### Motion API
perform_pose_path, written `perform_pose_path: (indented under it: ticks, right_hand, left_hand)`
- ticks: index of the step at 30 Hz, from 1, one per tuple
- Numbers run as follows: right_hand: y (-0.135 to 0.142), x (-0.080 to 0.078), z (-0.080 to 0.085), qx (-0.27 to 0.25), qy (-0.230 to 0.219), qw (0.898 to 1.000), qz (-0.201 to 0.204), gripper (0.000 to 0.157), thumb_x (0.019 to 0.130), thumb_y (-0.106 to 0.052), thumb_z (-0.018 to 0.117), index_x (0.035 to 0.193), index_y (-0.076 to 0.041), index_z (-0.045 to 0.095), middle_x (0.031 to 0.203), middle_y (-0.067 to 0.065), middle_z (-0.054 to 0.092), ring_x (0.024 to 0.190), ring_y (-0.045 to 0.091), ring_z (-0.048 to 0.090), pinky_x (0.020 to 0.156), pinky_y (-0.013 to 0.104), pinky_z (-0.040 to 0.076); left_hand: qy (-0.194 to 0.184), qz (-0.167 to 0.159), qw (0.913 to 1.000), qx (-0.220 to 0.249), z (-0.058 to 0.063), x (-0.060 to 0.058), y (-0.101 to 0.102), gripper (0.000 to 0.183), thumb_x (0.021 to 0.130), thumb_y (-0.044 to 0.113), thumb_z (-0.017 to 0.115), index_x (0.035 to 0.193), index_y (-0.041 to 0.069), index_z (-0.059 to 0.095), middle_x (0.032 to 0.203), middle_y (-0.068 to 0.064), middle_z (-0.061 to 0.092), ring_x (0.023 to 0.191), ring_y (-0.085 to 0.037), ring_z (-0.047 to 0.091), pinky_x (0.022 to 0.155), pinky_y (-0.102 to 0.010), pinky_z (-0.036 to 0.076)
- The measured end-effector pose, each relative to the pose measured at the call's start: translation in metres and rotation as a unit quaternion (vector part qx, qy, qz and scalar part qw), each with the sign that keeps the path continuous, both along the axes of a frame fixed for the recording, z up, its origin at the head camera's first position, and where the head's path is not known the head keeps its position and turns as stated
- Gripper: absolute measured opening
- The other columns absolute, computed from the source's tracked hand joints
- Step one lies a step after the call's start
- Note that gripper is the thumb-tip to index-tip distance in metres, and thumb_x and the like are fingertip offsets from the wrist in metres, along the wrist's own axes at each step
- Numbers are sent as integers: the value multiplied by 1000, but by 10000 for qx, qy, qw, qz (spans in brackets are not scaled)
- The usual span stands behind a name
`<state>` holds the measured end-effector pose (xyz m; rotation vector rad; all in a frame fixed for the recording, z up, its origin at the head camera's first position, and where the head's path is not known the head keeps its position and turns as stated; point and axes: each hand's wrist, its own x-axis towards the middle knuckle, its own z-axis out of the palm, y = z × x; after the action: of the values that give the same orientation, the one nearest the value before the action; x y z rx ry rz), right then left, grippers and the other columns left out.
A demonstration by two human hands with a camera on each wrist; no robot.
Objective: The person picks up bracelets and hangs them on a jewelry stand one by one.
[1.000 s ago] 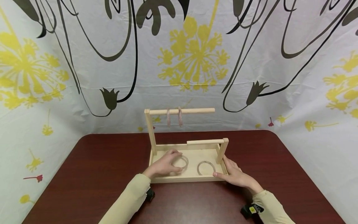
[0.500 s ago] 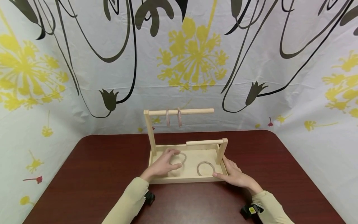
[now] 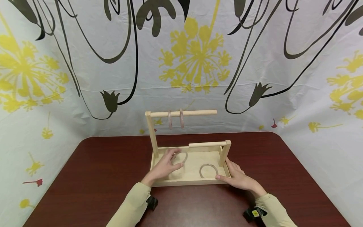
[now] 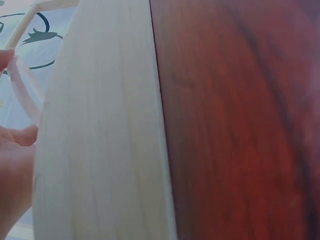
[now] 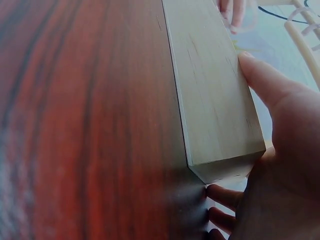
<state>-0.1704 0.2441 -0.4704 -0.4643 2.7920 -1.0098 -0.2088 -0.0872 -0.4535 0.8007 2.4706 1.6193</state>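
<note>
A pale wooden bangle stand (image 3: 193, 182) has a shallow tray base with a tall post at the left and a shorter one at the right. My left hand (image 3: 161, 166) is over the left part of the tray and pinches a clear bangle (image 3: 186, 156) between thumb and fingers; in the left wrist view that bangle (image 4: 24, 95) is tilted. My right hand (image 3: 241, 180) grips the tray's front right corner, thumb on the rim and fingers round the outside. Another clear bangle (image 3: 200, 170) lies in the tray near that thumb.
Two pinkish bangles (image 3: 170, 119) (image 3: 182, 119) hang from the upper rod (image 3: 201, 112). A lower rod (image 3: 207, 144) points left from the short post. The stand sits on a dark red-brown table (image 3: 113, 164), with a patterned cloth (image 3: 181, 72) behind.
My left hand has moved slightly left and away from me, carrying the bangle with it. The right hand keeps its grip on the tray corner.
</note>
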Motion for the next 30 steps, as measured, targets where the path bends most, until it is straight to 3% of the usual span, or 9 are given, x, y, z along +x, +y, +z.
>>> perform_pose_path:
  ticks: [4, 8, 12, 13, 22, 27, 30]
  right_hand:
    - [0, 1, 1, 18, -5, 10000, -2, 95, 89, -45, 65, 154, 0, 12, 151, 30, 22, 135, 53, 18, 95, 75, 20]
    - [1, 1, 2, 41, -39, 10000, -15, 95, 89, -45, 64, 154, 1, 11, 151, 31, 21, 135, 53, 17, 95, 75, 20]
    - [1, 1, 1, 52, -22, 10000, -4, 95, 89, -45, 65, 154, 0, 12, 151, 30, 22, 135, 53, 17, 95, 75, 20]
    - [0, 1, 1, 48, -23, 10000, 4, 95, 89, -45, 65, 154, 0, 12, 151, 31, 22, 135, 53, 17, 94, 75, 20]
    - [0, 1, 1, 21, -68, 10000, 10, 96, 89, -45, 65, 154, 0, 11, 151, 31, 21, 135, 53, 16, 95, 75, 19]
    - [0, 0, 0, -30, -17, 10000, 10, 95, 89, -45, 65, 154, 0, 12, 151, 30, 23, 135, 53, 18, 95, 75, 20]
    - [-1, 0, -1, -101, 89, 9999, 47, 94, 89, -44, 65, 154, 0, 13, 150, 29, 25, 134, 53, 20, 95, 74, 20]
  left_hand:
    - [-80, 83, 9993, 342, 2, 3, 1, 55, 90, 11, 68, 137, -2, 43, 131, -21, 36, 118, -37, 41, 101, -50, 36]
    - [134, 69, 9987, 482, 5, 3, 3, 55, 91, 11, 67, 138, -1, 41, 130, -19, 38, 110, -34, 40, 98, -50, 36]
    - [302, 34, 9982, 513, 9, 4, 5, 55, 92, 12, 66, 139, -1, 41, 130, -18, 39, 111, -32, 41, 101, -51, 34]
    - [297, 36, 9981, 531, 15, 8, 6, 55, 92, 10, 66, 138, -3, 41, 130, -20, 38, 111, -32, 41, 102, -51, 34]
    - [508, 144, 9926, 1095, 17, 6, 18, 54, 91, 0, 63, 139, -3, 39, 131, -22, 35, 115, -35, 38, 105, -53, 32]
    - [603, 91, 9891, 1338, 37, 16, 28, 52, 89, -6, 61, 135, -13, 38, 128, -30, 35, 113, -43, 39, 102, -58, 33]
    - [579, 20, 9906, 1242, 50, 23, 32, 50, 90, -6, 61, 133, -15, 38, 125, -31, 36, 110, -43, 40, 100, -58, 35]
